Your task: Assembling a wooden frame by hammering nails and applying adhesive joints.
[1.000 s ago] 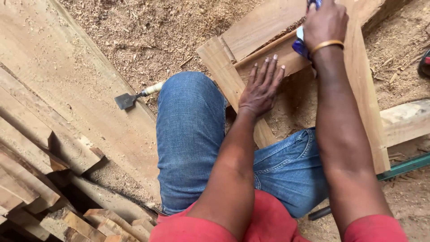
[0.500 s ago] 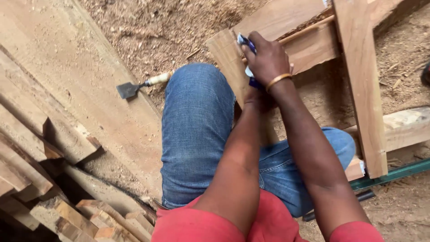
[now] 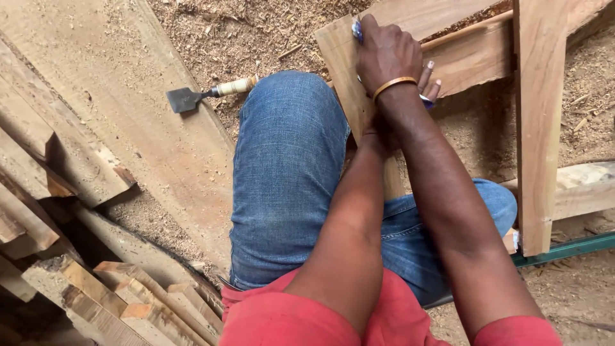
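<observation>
At twelve o'clock, a small blue-and-white pad [image 3: 357, 29] is clenched in the right hand [image 3: 387, 54] against a stiff pale wooden plank [image 3: 339, 64]; left hand [image 3: 430, 80] spread flat beneath, fingers showing. Pad judged light, pliable; best gripped across its back.

right hand [image 3: 387, 54] drawn from the upper right corner of the frame to upper centre, blue-and-white object [image 3: 356, 29] in its grip carried onto the wooden plank [image 3: 339, 64], left hand [image 3: 429, 80] now crossed beneath the right wrist, only fingertips showing
</observation>
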